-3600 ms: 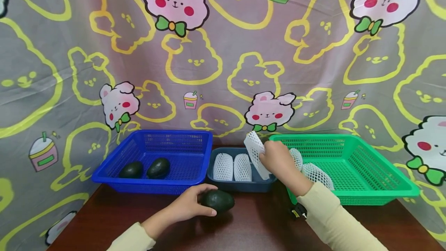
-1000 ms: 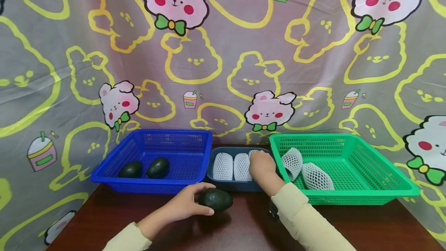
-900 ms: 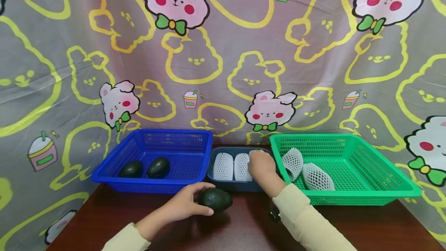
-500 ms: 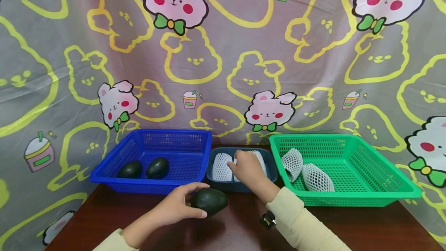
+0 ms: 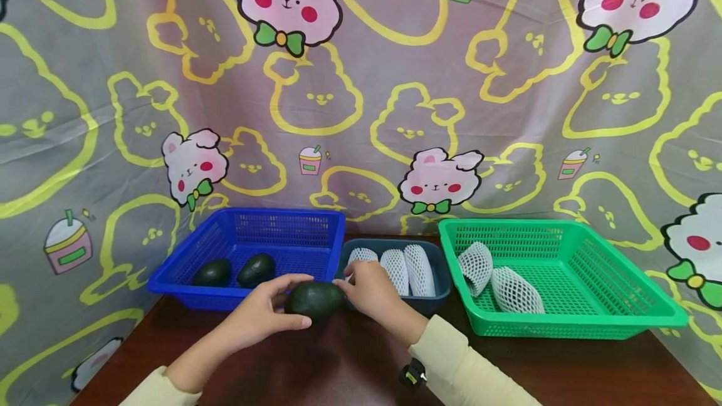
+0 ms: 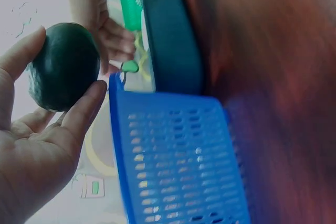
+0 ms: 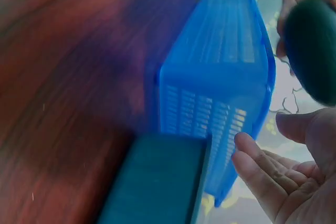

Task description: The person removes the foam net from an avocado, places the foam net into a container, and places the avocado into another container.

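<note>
Just before the left end of the dark tray (image 5: 442, 277), seen from the head, an avocado (image 5: 314, 301) is held in the left hand (image 5: 254, 316), its grip pinching the fruit's left end between thumb and fingers. The right hand (image 5: 375, 293) crosses the tray's near left corner, fingertips beside the fruit's right end. Left of the tray and just beside it, a blue basket (image 5: 203, 301) carries two more avocados (image 5: 257, 270); just beside its right end, a green basket (image 5: 564, 329) holds two white netted pieces (image 5: 516, 290). Three foam nets (image 5: 397, 268) lie side by side in the tray. The brown, glossy bench (image 5: 350, 368) runs from the tray's near edge toward the cream sleeves (image 5: 457, 362), and a grey cloth (image 5: 366, 67) printed with rabbits hangs behind the tray. From the left wrist, the avocado sits higher than the tray's wall and the blue basket's rim; the right hand shows beyond it, contact not readable. From the right wrist, that hand's grip is spread above the tray, a gap parting thumb from fruit; the bench's grain is blurred.
</note>
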Demonstrator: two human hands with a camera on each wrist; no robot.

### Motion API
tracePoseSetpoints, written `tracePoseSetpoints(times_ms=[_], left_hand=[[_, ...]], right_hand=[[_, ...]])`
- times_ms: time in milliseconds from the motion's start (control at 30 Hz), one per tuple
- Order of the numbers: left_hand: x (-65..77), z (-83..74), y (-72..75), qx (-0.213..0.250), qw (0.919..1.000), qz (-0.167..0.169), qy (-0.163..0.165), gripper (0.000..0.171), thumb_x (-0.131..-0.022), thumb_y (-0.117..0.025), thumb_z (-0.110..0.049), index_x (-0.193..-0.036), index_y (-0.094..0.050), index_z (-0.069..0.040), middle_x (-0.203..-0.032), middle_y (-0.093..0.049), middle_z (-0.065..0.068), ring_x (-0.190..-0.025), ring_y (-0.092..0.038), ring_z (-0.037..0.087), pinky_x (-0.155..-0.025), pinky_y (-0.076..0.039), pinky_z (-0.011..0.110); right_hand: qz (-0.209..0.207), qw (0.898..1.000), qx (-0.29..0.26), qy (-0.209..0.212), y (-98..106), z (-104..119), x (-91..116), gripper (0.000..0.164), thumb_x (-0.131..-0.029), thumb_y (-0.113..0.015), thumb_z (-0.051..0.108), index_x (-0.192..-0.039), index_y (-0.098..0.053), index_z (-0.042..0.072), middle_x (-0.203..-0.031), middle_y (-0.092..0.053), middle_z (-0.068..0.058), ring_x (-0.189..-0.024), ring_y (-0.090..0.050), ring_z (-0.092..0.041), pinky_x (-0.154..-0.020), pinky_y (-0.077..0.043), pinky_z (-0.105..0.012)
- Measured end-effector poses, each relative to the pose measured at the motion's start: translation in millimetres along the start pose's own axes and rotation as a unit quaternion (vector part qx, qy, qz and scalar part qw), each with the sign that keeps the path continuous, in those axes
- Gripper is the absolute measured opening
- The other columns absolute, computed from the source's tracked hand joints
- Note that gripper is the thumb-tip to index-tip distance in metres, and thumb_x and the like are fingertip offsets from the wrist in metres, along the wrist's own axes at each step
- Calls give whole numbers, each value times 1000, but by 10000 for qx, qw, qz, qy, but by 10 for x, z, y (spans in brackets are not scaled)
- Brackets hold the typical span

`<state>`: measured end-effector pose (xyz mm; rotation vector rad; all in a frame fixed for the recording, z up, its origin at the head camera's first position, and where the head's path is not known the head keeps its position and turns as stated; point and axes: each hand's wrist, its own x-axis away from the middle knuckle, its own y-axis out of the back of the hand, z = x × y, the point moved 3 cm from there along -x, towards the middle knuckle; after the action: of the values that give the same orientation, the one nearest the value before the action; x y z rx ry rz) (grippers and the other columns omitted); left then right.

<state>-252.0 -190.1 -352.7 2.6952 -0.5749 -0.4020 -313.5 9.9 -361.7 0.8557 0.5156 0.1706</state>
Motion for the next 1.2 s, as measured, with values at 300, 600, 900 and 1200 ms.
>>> tracePoseSetpoints(times_ms=[300, 600, 900, 1200], left_hand=[[-113, -7, 327, -719, 9939, -813, 182, 66, -81, -80, -21, -137, -50, -4, -128, -55, 19, -111, -60, 33, -84, -53, 37], [-271, 212, 598, -1552, 9790, -1282, 313, 68, -81, -80, -26, -136, -49, -1, -129, -56, 20, -107, -61, 32, -81, -53, 39], [-346, 464, 808, -2255, 9671, -1006, 606, 68, -78, -82, -25, -134, -51, 0, -123, -58, 21, -100, -61, 30, -78, -50, 43], [-425, 595, 844, -2861, 9546, -483, 677, 62, -70, -87, -21, -121, -59, 2, -107, -64, 14, -95, -60, 29, -76, -50, 43]], right_hand=[[271, 9953, -890, -269, -180, 57, -5, 31, -89, -72, 26, -63, -65, 11, -46, -52, 9, -42, -53, -7, -41, -43, -25], [362, 9776, -1918, -785, -263, 15, 14, 27, -90, -71, 24, -75, -67, 1, -52, -59, 0, -45, -59, -12, -44, -49, -27], [279, 9493, -2949, -1052, -323, 28, 15, 21, -89, -71, 13, -87, -66, -8, -66, -67, -9, -62, -69, -28, -54, -56, -32], [283, 9138, -3761, -1507, -351, 27, -2, 17, -89, -69, 4, -90, -64, -12, -70, -69, -14, -68, -70, -34, -58, -57, -36]])
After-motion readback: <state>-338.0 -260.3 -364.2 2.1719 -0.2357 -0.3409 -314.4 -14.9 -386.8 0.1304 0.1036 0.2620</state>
